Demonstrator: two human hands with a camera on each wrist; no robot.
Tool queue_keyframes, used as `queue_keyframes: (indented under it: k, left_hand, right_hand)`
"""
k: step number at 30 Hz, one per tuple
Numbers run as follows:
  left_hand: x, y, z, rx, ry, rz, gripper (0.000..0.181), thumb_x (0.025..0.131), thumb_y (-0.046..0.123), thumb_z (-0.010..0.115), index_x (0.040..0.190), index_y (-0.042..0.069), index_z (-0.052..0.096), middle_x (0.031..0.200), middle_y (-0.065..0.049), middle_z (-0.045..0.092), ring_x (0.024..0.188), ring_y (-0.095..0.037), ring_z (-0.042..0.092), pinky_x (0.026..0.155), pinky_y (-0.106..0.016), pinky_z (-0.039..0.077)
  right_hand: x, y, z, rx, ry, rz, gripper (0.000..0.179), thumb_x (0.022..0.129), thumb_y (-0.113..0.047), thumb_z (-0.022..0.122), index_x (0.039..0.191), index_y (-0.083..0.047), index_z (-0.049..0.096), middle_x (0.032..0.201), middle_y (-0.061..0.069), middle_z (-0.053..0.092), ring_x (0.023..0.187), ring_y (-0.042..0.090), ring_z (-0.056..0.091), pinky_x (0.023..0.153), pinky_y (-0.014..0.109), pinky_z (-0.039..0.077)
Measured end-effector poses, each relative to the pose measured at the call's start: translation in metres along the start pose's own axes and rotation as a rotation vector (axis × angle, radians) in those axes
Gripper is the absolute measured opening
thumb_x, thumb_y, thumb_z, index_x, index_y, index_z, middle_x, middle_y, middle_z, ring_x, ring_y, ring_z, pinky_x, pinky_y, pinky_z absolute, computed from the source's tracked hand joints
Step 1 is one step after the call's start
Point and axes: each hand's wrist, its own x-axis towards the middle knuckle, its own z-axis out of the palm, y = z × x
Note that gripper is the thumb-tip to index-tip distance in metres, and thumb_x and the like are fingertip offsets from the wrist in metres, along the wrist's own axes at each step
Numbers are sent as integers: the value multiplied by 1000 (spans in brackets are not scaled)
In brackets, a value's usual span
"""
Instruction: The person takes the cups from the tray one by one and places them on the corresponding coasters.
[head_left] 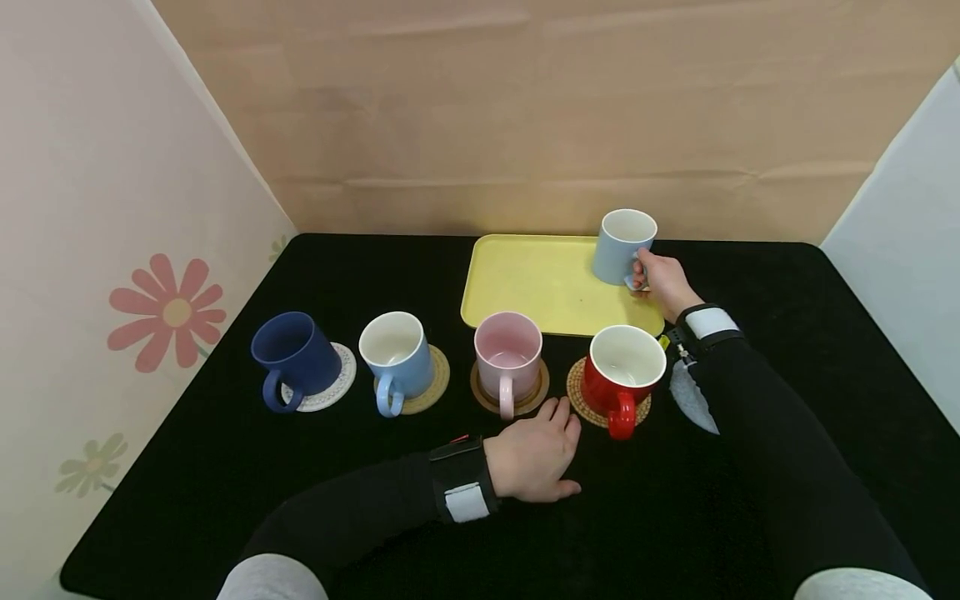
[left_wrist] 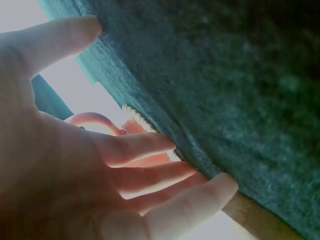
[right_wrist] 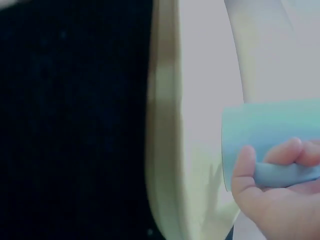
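In the head view my right hand point(head_left: 666, 279) grips the handle of a pale grey-blue mug point(head_left: 617, 250) at the right end of a yellow tray point(head_left: 525, 283). The right wrist view shows the fingers curled round that handle point(right_wrist: 285, 175); whether the mug's base touches the tray I cannot tell. My left hand point(head_left: 536, 450) lies palm down on the black table, fingers extended and holding nothing. Its fingertips are just in front of a pink mug point(head_left: 507, 350) on a brown coaster point(head_left: 538, 395) and left of a red mug point(head_left: 618, 387) on a woven coaster point(head_left: 576, 390).
Left of the pink mug, a light blue mug point(head_left: 397, 350) stands on a tan coaster point(head_left: 439, 379). Farther left is a navy mug point(head_left: 300, 358) on a white lacy coaster point(head_left: 341, 383). Beside my right sleeve a grey coaster-like piece point(head_left: 692, 396) is partly hidden.
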Motion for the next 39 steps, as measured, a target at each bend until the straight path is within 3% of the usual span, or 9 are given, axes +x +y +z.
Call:
queue_keyframes:
  k: [8, 16, 19, 22, 29, 33, 39]
  left_hand:
    - [3, 1, 0, -3, 8, 19, 82, 89, 60, 58, 148, 6, 37, 154, -17, 30, 139, -28, 32, 105, -31, 37]
    - [0, -3, -1, 37, 53, 34, 78, 87, 62, 60, 142, 9, 45, 149, -14, 40, 131, -24, 43, 97, -31, 46]
    - [-3, -7, -1, 86, 102, 93, 70, 85, 62, 62, 134, 13, 52, 137, -10, 52, 116, -18, 54, 82, -25, 51]
    - [-8, -11, 0, 93, 146, 183, 62, 86, 61, 63, 129, 16, 55, 124, -3, 59, 101, -12, 58, 70, -20, 49]
    - [-13, -15, 4, 73, 223, 365, 54, 90, 58, 59, 127, 19, 59, 115, 4, 63, 98, -7, 57, 78, -17, 45]
    - [-15, -16, 5, 67, 252, 399, 52, 91, 58, 57, 125, 19, 60, 112, 6, 63, 96, -6, 57, 78, -17, 44]
    - [-17, -18, 5, 49, 237, 412, 55, 91, 58, 57, 130, 19, 58, 122, 3, 61, 107, -8, 56, 85, -19, 44]
  right_hand:
    - [-8, 1, 3, 184, 57, -25, 41, 102, -18, 37, 62, -10, 36, 58, -4, 31, 55, 11, 34, 60, 27, 41]
    - [-34, -17, -5, 185, 108, -151, 46, 103, -20, 39, 59, -11, 36, 58, -4, 31, 55, 12, 32, 65, 30, 41]
    - [-49, -23, -11, 214, 106, -178, 47, 103, -20, 40, 57, -10, 35, 57, -3, 30, 55, 14, 32, 67, 31, 43]
    - [-69, -25, -21, 196, 101, -194, 48, 104, -21, 40, 57, -10, 36, 56, -2, 30, 56, 15, 33, 67, 30, 45]
    - [-116, -12, -45, 206, 66, -190, 46, 105, -25, 42, 62, -8, 36, 60, 2, 31, 63, 17, 38, 68, 26, 49]
    - [-138, -1, -54, 246, 27, -215, 47, 105, -24, 42, 63, -7, 32, 63, 5, 27, 63, 18, 36, 69, 26, 48]
    - [-167, 12, -59, 272, -20, -305, 43, 106, -21, 38, 68, -6, 25, 68, 6, 20, 63, 20, 27, 72, 26, 44]
